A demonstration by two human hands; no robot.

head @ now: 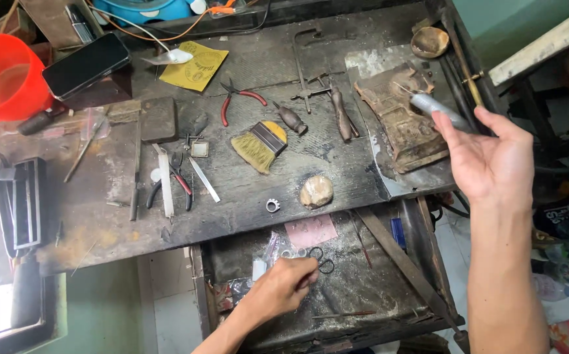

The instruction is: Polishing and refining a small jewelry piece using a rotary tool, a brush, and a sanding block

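Hands at a cluttered jeweller's desk (pixel 245 210), one down in the open drawer (pixel 363 275), one raised.

The left hand (pixel 284 285) reaches into the drawer, its fingers narrowed to a pinch at a small dark ring (pixel 325 266), which lies beside a few pale rings (pixel 292 253) just below a pink paper (pixel 310 231); whether the fingertips actually grip it is hard to tell. The right hand (pixel 491 160) is lifted over the desk's right edge, palm open and fingers spread wide, with a slim silvery tool (pixel 432 105) lying against its fingertips. On the desktop sit a brush (pixel 258 145), red-handled pliers (pixel 235 99) and a small toothed ring (pixel 272 205).
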